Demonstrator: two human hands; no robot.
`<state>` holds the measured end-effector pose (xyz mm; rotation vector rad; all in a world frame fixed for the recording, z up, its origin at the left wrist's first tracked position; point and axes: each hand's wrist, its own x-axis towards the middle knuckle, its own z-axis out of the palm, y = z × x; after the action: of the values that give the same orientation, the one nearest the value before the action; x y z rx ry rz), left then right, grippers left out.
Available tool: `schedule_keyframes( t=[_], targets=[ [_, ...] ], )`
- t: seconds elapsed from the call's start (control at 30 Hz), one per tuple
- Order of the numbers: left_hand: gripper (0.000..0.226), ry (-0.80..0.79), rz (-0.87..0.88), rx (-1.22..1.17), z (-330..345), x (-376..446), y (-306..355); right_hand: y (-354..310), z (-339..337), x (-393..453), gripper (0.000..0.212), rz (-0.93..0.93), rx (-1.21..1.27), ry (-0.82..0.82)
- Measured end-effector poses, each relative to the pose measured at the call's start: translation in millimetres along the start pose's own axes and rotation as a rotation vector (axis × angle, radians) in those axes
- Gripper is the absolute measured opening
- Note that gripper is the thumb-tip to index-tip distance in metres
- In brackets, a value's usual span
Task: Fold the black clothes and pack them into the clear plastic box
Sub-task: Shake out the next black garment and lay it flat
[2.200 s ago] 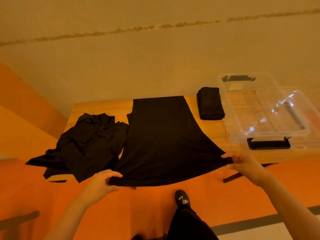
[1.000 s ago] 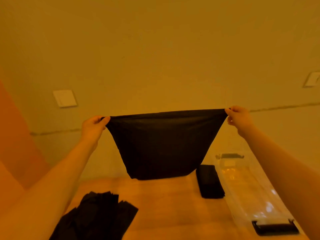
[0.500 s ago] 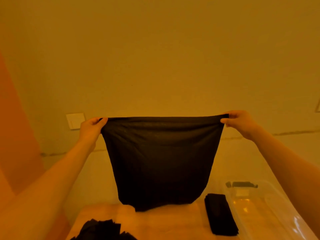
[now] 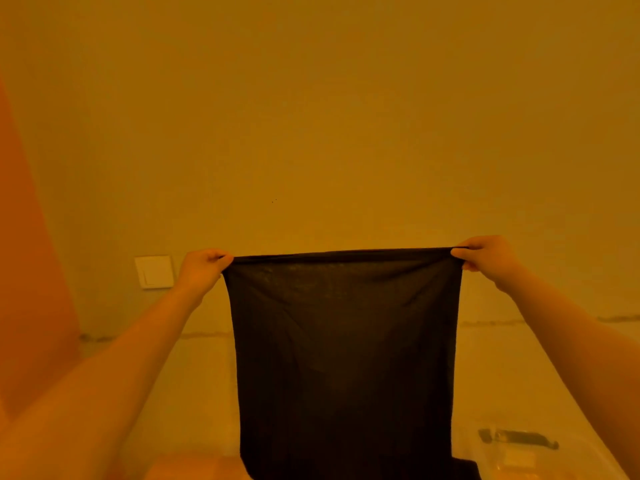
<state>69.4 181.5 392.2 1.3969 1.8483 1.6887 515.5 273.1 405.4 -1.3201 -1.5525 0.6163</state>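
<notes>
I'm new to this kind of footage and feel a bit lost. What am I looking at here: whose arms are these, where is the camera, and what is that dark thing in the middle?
There is no machine here, only a person. The camera sits on their head and looks forward, so you see their own two bare arms reaching out.

The left hand and the right hand each pinch a top corner of a black cloth. It hangs stretched out flat in the air in front of a plain wall, where a light switch is mounted.

At the bottom right you can make out part of a clear plastic box with a dark latch. A strip of the wooden table shows at the bottom left. The cloth hides most of what lies below.
</notes>
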Motion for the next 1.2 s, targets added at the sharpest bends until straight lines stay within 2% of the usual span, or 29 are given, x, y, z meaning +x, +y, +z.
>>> schedule_keyframes(
  t=[0.3,0.5,0.57,0.7,0.8,0.97,1.1,1.2],
  targets=[
    [0.023,0.149,0.107,-0.082,-5,20,43,-34,-8,20,0.013,-0.087,0.221,0.148],
    [0.023,0.129,0.101,-0.151,-22,-6,34,-43,-14,-16,0.016,-0.116,0.262,0.126],
    [0.023,0.097,0.072,-0.162,-29,-22,23,-41,-16,-34,0.013,-0.102,0.243,0.098],
    [0.023,0.044,-0.007,-0.167,-44,-63,-14,-26,-17,-82,0.012,-0.066,0.05,0.043],
    [0.018,-0.047,-0.066,-0.128,-57,-108,-52,-1,-16,-128,0.008,-0.025,-0.074,-0.046],
    [0.011,-0.218,-0.185,-0.021,-70,-211,-125,65,-7,-231,0.015,0.093,-0.15,-0.198],
    [0.028,-0.388,-0.263,0.089,-82,-294,-178,126,3,-310,0.019,0.24,-0.249,-0.333],
    [0.03,-0.511,-0.327,0.173,-95,-341,-206,159,7,-360,0.015,0.372,-0.302,-0.453]
  ],
)
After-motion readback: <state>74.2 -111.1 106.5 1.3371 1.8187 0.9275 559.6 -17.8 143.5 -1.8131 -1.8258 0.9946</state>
